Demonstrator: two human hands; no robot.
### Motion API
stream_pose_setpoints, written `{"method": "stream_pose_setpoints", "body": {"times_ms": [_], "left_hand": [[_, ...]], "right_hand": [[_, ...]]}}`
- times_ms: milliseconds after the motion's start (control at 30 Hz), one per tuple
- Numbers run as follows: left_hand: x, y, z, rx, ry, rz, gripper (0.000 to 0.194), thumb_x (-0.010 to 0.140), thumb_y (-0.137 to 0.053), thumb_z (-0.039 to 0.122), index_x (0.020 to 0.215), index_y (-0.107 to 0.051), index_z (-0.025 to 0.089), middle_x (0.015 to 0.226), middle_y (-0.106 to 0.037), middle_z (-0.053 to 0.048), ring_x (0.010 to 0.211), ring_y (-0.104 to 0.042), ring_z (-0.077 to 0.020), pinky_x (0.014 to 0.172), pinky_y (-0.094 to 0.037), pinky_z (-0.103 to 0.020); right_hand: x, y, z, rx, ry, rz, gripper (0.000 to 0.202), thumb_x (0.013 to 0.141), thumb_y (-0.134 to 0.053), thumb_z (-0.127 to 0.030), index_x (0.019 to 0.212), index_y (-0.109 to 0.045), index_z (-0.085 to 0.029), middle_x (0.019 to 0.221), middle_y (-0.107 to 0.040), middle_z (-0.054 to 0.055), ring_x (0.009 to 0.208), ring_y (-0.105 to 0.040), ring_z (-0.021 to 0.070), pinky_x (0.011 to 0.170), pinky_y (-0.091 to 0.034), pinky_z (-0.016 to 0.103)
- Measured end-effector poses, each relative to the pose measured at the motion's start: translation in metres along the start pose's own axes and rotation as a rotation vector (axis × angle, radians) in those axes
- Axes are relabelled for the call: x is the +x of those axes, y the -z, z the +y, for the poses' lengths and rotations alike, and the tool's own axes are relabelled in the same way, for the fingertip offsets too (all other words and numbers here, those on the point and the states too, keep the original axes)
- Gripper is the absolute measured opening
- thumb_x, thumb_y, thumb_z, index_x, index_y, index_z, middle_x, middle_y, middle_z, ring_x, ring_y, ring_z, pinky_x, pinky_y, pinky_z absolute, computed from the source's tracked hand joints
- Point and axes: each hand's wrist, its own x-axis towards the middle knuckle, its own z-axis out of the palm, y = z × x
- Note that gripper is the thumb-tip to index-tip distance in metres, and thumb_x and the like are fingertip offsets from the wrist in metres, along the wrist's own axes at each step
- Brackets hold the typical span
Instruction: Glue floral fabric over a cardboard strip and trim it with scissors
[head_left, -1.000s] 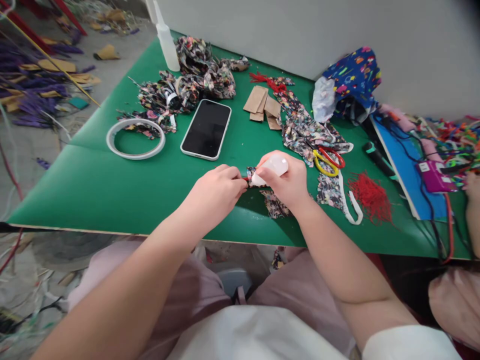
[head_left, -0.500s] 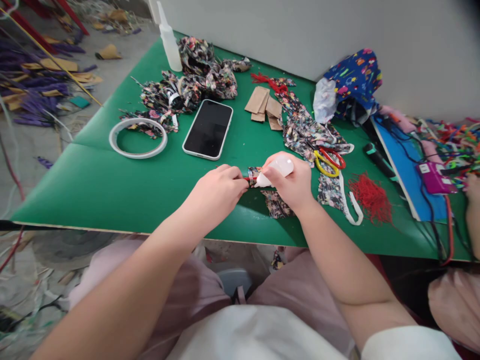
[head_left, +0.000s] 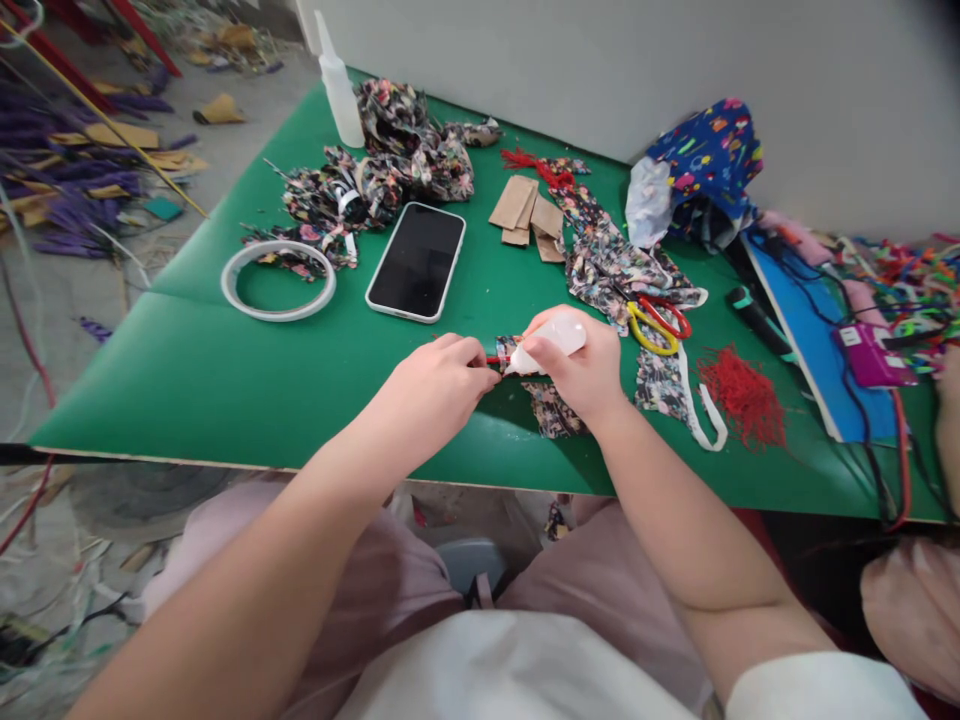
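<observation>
My right hand (head_left: 592, 365) is wrapped round a small white squeeze bottle (head_left: 561, 336), tilted so its nozzle points down and left. The nozzle tip meets a piece of dark floral fabric (head_left: 504, 346) on the table. A thin red strand or stick (head_left: 496, 359) lies across that fabric. My left hand (head_left: 450, 375) is closed, its fingertips pinching the red piece at the fabric's left edge. Just below the bottle lies another floral fabric scrap (head_left: 553, 412), partly covered by my right hand.
On the green table (head_left: 300, 375) are a phone (head_left: 418, 262), a tape ring (head_left: 227, 283), a tall nozzle bottle (head_left: 343, 105), brown paper pieces (head_left: 514, 203), scissors (head_left: 652, 325) and red threads (head_left: 742, 397). A blue board (head_left: 795, 340) lies right, near another person's arm (head_left: 949, 430).
The bottle's nozzle has moved slightly left and down, closer to my left fingertips. My left hand keeps its pinch, and the view has shifted a little.
</observation>
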Motion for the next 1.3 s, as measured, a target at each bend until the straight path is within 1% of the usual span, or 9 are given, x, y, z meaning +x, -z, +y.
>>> {"method": "stream_pose_setpoints", "body": {"times_ms": [300,667,867,1000,1300], "left_hand": [[0.0,-0.002,-0.001,0.015,-0.024,0.005,0.025,0.09,-0.046,0.017,0.1,-0.069,0.018,0.092,-0.062,-0.009,0.088,-0.056,-0.021,0.08,-0.047,-0.035],[0.0,0.0,0.0,-0.005,-0.006,-0.002,0.024,0.089,-0.048,0.016,0.099,-0.07,0.017,0.093,-0.063,-0.009,0.088,-0.057,-0.0207,0.081,-0.048,-0.035],[0.0,0.001,0.0,-0.015,0.006,-0.013,0.025,0.09,-0.046,0.017,0.096,-0.07,0.018,0.092,-0.062,-0.008,0.087,-0.056,-0.0199,0.08,-0.048,-0.035],[0.0,0.001,-0.001,-0.012,0.008,-0.018,0.026,0.091,-0.045,0.017,0.097,-0.07,0.018,0.092,-0.061,-0.009,0.088,-0.056,-0.0205,0.08,-0.047,-0.035],[-0.001,0.001,0.0,-0.017,0.0,0.005,0.026,0.09,-0.044,0.018,0.098,-0.069,0.018,0.091,-0.06,-0.009,0.088,-0.054,-0.0194,0.079,-0.046,-0.033]], "right_hand": [[0.003,-0.002,0.0,-0.009,0.005,0.017,0.039,0.075,-0.061,-0.057,0.064,-0.056,-0.02,0.059,-0.058,-0.001,0.054,-0.05,0.0111,0.053,-0.04,0.025],[0.006,-0.004,0.002,0.002,0.01,0.043,0.039,0.076,-0.061,-0.056,0.064,-0.056,-0.019,0.059,-0.056,-0.001,0.054,-0.049,0.0109,0.054,-0.039,0.026],[0.009,-0.006,0.005,-0.001,0.019,0.085,0.039,0.077,-0.06,-0.055,0.064,-0.055,-0.019,0.059,-0.056,-0.002,0.055,-0.048,0.01,0.055,-0.038,0.025],[0.011,-0.007,0.009,-0.007,-0.004,0.094,0.038,0.076,-0.06,-0.054,0.063,-0.054,-0.019,0.058,-0.053,-0.003,0.053,-0.045,0.0093,0.055,-0.036,0.026],[0.014,-0.009,0.008,-0.026,-0.018,0.092,0.04,0.076,-0.06,-0.056,0.063,-0.053,-0.019,0.058,-0.051,-0.003,0.054,-0.045,0.0096,0.055,-0.036,0.026]]}}
